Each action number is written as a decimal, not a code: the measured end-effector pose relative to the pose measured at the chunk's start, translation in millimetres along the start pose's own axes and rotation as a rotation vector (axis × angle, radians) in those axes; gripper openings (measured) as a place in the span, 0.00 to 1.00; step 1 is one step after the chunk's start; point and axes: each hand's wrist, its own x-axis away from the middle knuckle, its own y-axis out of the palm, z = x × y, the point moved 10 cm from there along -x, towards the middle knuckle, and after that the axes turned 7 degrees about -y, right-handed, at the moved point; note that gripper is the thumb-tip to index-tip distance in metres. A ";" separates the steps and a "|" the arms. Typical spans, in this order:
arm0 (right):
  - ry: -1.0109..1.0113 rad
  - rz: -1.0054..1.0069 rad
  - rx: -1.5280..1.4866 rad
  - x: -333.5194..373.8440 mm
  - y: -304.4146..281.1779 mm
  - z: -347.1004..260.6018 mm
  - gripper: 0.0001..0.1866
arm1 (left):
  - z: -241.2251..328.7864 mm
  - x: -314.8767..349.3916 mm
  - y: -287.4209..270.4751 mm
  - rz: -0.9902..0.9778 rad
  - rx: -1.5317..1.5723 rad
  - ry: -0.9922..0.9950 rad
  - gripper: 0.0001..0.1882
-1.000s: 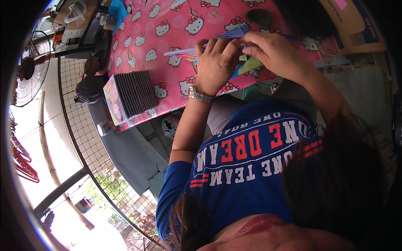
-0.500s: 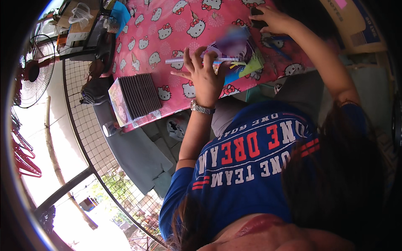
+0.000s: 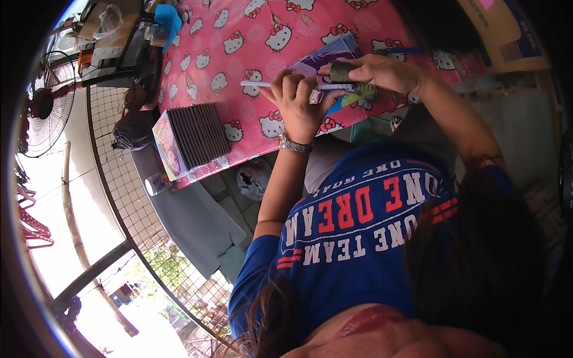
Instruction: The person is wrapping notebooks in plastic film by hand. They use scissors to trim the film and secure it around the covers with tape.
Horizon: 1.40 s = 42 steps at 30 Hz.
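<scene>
Head view: one pile of spiral-bound notebooks [image 3: 200, 137], dark bindings aligned, apparently to hold it square, at the edge of a pink cat-patterned tablecloth [image 3: 239, 65]. Right of the pile: one thin pale-edged booklet [image 3: 255, 84], grasped by the left hand [image 3: 294, 108], fingers curled over it; the grip seems meant to steady the edge. Farther right of the pile: one dark green block [image 3: 342, 71], pinched between thumb and fingers of the right hand [image 3: 391, 73], close above the booklet, perhaps so that its face can bear on that edge; whether they touch cannot be told. Beyond the booklet, away from the pile: one purple printed cover [image 3: 334, 52]; whether it is joined to the booklet is unclear. Farthest right of the pile: one blue pen-like stick [image 3: 407, 51], lying beyond the right hand, probably set aside to leave the working spot free.
</scene>
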 end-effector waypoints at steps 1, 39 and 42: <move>0.017 0.004 -0.088 3.8 0.0 9.4 0.32 | 0.9 1.6 1.9 -0.025 -0.007 0.011 0.28; -0.332 -0.194 -0.011 -19.5 1.1 -61.0 0.24 | 6.4 -15.4 5.6 -0.224 0.117 -0.053 0.23; -0.086 -0.113 0.181 -27.8 -10.9 -25.6 0.26 | 2.3 -10.8 7.2 -0.219 0.080 -0.128 0.22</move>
